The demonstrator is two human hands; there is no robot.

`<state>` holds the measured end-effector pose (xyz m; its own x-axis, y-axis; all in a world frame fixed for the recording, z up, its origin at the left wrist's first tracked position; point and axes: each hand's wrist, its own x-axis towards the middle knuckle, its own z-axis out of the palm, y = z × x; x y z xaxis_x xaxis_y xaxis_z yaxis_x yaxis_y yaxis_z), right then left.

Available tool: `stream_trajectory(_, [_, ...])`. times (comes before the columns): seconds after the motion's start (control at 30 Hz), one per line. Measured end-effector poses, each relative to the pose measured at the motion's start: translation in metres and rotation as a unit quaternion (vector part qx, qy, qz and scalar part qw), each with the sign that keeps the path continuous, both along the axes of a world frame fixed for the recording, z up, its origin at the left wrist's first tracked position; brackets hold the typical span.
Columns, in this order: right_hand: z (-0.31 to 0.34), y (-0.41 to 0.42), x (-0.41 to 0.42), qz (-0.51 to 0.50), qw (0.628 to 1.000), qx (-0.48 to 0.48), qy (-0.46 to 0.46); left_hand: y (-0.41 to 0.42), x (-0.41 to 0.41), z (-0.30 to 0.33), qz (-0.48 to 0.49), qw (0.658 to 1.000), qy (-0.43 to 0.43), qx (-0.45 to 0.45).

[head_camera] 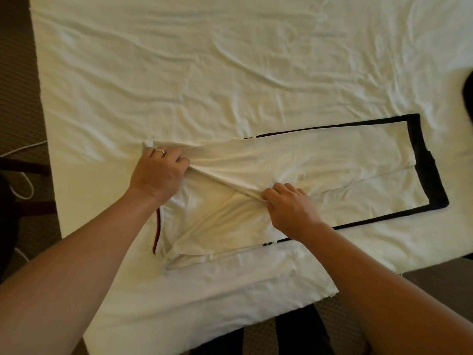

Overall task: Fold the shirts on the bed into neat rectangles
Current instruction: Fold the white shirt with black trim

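A white shirt lies lengthwise on the bed, folded into a long strip over a black shirt whose edges show as a dark border at the right and along both long sides. My left hand grips the white shirt's fabric near its left end, fingers curled, a ring on one finger. My right hand pinches a ridge of the same white fabric at the middle. A taut fold runs between the two hands. A red and black trim shows at the shirt's left edge.
The bed is covered by a wrinkled white sheet. A dark object sits at the right edge. Carpeted floor lies to the left with a white cable. The bed's near edge runs diagonally at the bottom.
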<state>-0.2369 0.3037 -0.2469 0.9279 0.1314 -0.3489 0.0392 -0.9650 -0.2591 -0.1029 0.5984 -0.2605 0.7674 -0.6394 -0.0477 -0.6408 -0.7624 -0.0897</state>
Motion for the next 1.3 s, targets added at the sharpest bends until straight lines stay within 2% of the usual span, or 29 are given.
stream_trajectory(0.1, [0.008,-0.008,0.011,-0.037,0.996,0.08,0.033,-0.023,-0.006,0.019,0.088,0.995,0.048,0.001])
stream_trajectory(0.17, [0.009,-0.013,0.018,-0.062,0.992,0.106,-0.025,-0.045,-0.012,0.026,0.109,0.991,0.06,-0.038])
stream_trajectory(0.23, [0.005,-0.016,0.022,-0.068,0.988,0.099,-0.093,-0.071,-0.025,0.024,0.081,0.989,0.096,-0.075])
stream_trajectory(0.33, [-0.002,-0.022,0.02,-0.084,0.984,0.124,-0.102,-0.107,-0.042,0.012,0.098,0.978,0.185,-0.023])
stream_trajectory(0.47, [-0.001,-0.055,0.009,-0.161,0.97,0.166,-0.081,-0.132,-0.048,0.012,0.147,0.969,0.197,-0.017])
stream_trajectory(0.57, [0.004,-0.108,-0.001,-0.232,0.959,0.142,-0.084,-0.153,-0.058,0.017,0.084,0.982,0.165,-0.027])
stream_trajectory(0.67, [0.009,-0.176,-0.006,-0.315,0.944,0.081,-0.05,-0.19,-0.075,0.014,0.053,0.983,0.166,-0.054])
stream_trajectory(0.8, [0.013,-0.268,-0.003,-0.392,0.919,-0.038,0.006,-0.258,-0.098,0.001,0.099,0.971,0.213,-0.048])
stream_trajectory(0.9, [0.016,-0.318,0.002,-0.434,0.896,-0.065,0.059,-0.301,-0.111,-0.01,0.174,0.953,0.246,-0.024])
stream_trajectory(1.0, [0.016,-0.343,0.01,-0.452,0.885,-0.036,0.107,-0.32,-0.118,-0.022,0.215,0.942,0.256,-0.016])
stream_trajectory(1.1, [0.013,-0.356,0.017,-0.475,0.873,0.013,0.114,-0.32,-0.118,-0.028,0.21,0.946,0.248,-0.003])
stream_trajectory(1.3, [0.006,-0.363,0.028,-0.56,0.793,0.184,0.153,-0.32,-0.118,-0.033,0.2,0.95,0.239,0.002])
